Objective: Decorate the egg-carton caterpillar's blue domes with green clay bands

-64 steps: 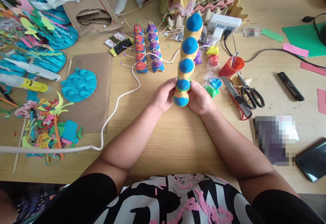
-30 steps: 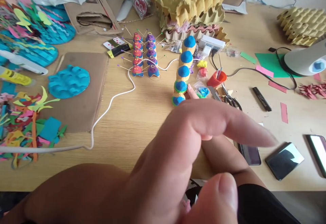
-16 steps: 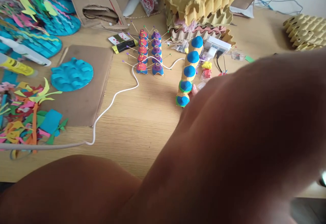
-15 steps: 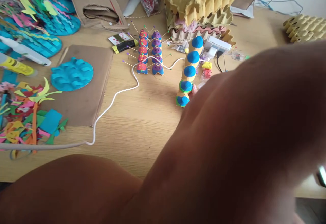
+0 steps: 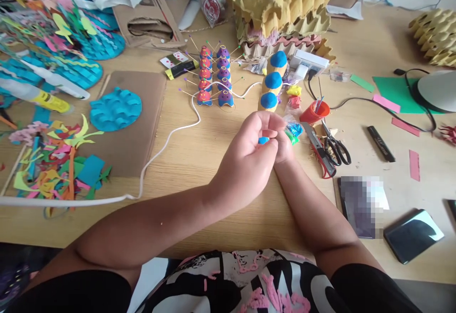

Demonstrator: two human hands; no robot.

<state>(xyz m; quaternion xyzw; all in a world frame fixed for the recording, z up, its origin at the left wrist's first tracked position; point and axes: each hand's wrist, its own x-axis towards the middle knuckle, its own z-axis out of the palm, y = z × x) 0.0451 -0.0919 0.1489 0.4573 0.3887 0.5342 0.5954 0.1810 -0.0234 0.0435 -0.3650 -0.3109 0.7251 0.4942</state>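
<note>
An egg-carton strip (image 5: 273, 80) with rounded blue caps stands lengthwise on the table, its near end covered by my hands. My left hand (image 5: 245, 161) is above that end, fingers curled and thumb bent toward them; a bit of blue shows through the gap. Whatever sits between its fingertips is too hidden to name. Behind it, my right hand (image 5: 284, 147) is close to the strip's right side, with most of its fingers out of sight. To the left stand a red carton strip (image 5: 204, 73) and a purple carton strip (image 5: 223, 75), with pins stuck out of their sides.
A white cord (image 5: 171, 135) crosses the table. Right of my hands are a red cup (image 5: 315, 111), a utility knife (image 5: 318, 147) and black-handled scissors (image 5: 335, 147). Egg trays (image 5: 281, 9) are stacked behind. Coloured paper scraps (image 5: 53, 165) and cardboard (image 5: 124, 149) lie left.
A blurred arm that covered the right side near the camera has come down. Both hands now meet at the near end of the blue-capped strip, which stays in about the same place.
</note>
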